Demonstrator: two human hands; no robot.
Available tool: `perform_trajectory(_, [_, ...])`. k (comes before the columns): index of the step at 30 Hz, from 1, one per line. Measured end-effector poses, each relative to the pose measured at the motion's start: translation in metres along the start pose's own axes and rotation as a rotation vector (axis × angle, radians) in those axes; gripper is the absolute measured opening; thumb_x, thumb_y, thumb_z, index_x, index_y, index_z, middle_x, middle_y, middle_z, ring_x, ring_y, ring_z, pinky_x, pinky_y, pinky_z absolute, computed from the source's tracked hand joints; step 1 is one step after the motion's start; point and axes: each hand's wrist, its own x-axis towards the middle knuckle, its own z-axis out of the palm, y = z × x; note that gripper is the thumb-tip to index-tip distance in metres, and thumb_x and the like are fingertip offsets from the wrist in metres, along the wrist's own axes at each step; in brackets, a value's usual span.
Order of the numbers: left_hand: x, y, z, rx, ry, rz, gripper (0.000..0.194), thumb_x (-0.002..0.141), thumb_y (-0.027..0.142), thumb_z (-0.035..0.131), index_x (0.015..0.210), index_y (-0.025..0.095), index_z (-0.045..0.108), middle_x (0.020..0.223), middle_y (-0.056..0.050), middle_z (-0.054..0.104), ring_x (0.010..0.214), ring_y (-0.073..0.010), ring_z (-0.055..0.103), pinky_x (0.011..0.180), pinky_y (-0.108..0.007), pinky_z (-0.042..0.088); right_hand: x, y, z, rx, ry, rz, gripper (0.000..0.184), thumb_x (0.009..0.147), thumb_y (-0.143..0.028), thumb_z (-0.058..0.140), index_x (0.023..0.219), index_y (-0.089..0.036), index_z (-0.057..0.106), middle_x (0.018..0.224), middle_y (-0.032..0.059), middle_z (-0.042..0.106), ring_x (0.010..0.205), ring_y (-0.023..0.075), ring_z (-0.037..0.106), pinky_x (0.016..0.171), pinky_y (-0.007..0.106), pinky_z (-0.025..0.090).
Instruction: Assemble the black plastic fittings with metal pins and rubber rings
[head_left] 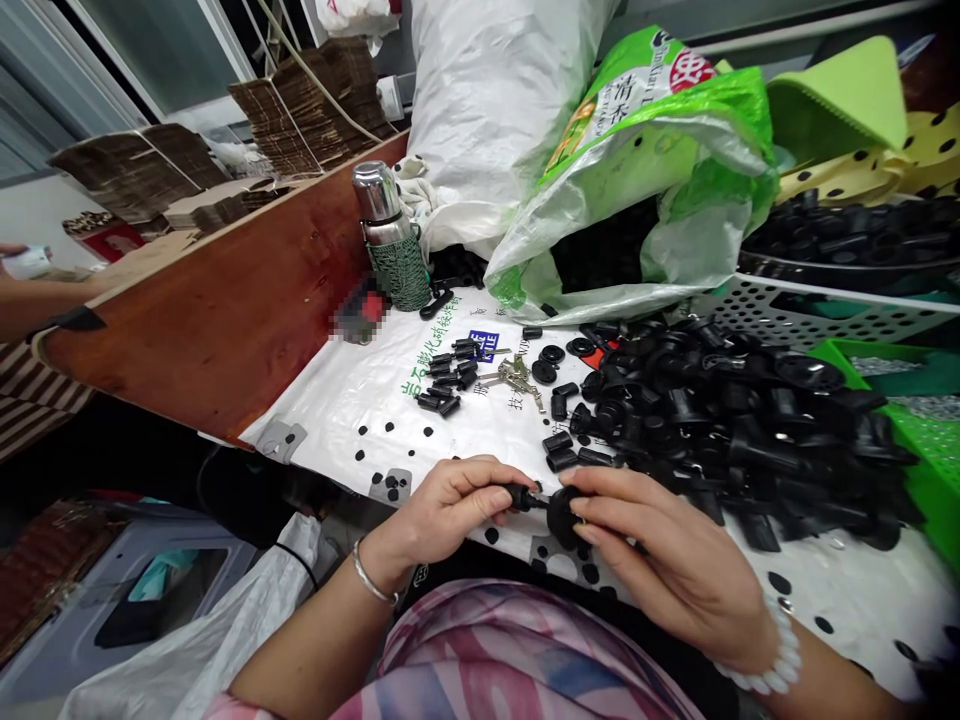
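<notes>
My left hand [457,505] pinches a small black cylindrical part [519,496] between thumb and fingers. A round black disc-shaped part [562,515] is gripped by the fingertips of my right hand [660,550]. A thin metal pin or shaft [540,499] shows between the two parts; whether it is fixed in either one I cannot tell. Just beyond my hands lie a cluster of short black cylinders [450,375] and a few metal pieces [517,378] on the white sheet [337,420]. A large heap of black plastic parts [720,410] spreads to the right.
A steel thermos [386,235] in a green net stands by the wooden board [225,280] at left. An open green-and-white bag [637,180] holds dark parts. Green trays [922,460] edge the right side. Another person's arm [45,300] shows at far left.
</notes>
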Motion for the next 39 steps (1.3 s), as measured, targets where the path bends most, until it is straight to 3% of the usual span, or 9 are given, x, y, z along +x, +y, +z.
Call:
perform_trajectory(8, [0.002,0.004,0.005,-0.094,-0.052,-0.019,0.028,0.083,0.034,0.053,0.099,0.015,0.066,0.083,-0.006,0.058,0.064,-0.0102,0.052,0.062,-0.022,0.045,-0.003,-0.002,-0.004,-0.011,-0.027,-0.011,0.021,0.08,-0.008,0.053,0.099,-0.016,0.058,0.1,0.0115,0.065,0.092,0.0176,0.063,0.075,0.027,0.055])
perform_trajectory(15, [0.0,0.01,0.0,-0.145,-0.11,-0.138,0.03,0.08,0.036,0.056,0.098,0.015,0.067,0.075,-0.004,0.056,0.059,-0.0083,0.049,0.056,-0.018,0.043,0.001,-0.005,-0.012,0.009,-0.058,-0.002,0.022,0.08,-0.01,0.053,0.1,-0.017,0.058,0.101,0.0111,0.066,0.092,0.0179,0.063,0.074,0.026,0.054])
perform_trajectory(23, [0.001,0.012,0.0,0.066,-0.098,-0.002,0.027,0.083,0.031,0.052,0.102,0.017,0.066,0.085,-0.007,0.059,0.065,-0.0111,0.052,0.058,-0.02,0.045,-0.006,-0.007,-0.015,-0.084,-0.115,0.039,0.02,0.082,-0.013,0.051,0.1,-0.018,0.059,0.103,0.0107,0.065,0.093,0.0182,0.063,0.077,0.026,0.054])
perform_trajectory(29, [0.001,0.008,-0.003,-0.127,-0.164,-0.065,0.032,0.08,0.039,0.056,0.098,0.015,0.068,0.077,-0.005,0.056,0.059,-0.009,0.05,0.056,-0.019,0.043,-0.004,-0.01,-0.015,-0.098,-0.148,-0.043,0.02,0.083,-0.014,0.05,0.101,-0.018,0.059,0.101,0.0095,0.065,0.092,0.0164,0.062,0.08,0.024,0.052])
perform_trajectory(35, [0.001,0.006,0.001,-0.188,-0.157,-0.106,0.03,0.078,0.038,0.059,0.097,0.015,0.067,0.081,-0.005,0.058,0.061,-0.0095,0.052,0.058,-0.02,0.044,0.0,-0.015,-0.006,-0.046,-0.07,0.083,0.015,0.082,-0.014,0.051,0.094,-0.017,0.06,0.097,0.0102,0.066,0.088,0.0168,0.064,0.073,0.023,0.055])
perform_trajectory(39, [0.008,0.0,0.01,-0.313,-0.013,-0.107,0.034,0.074,0.039,0.064,0.095,0.013,0.062,0.07,-0.002,0.059,0.054,-0.007,0.051,0.053,-0.019,0.043,0.006,-0.016,0.004,-0.04,-0.024,0.149,0.014,0.082,-0.014,0.05,0.091,-0.018,0.059,0.095,0.0099,0.065,0.087,0.0181,0.064,0.071,0.026,0.055])
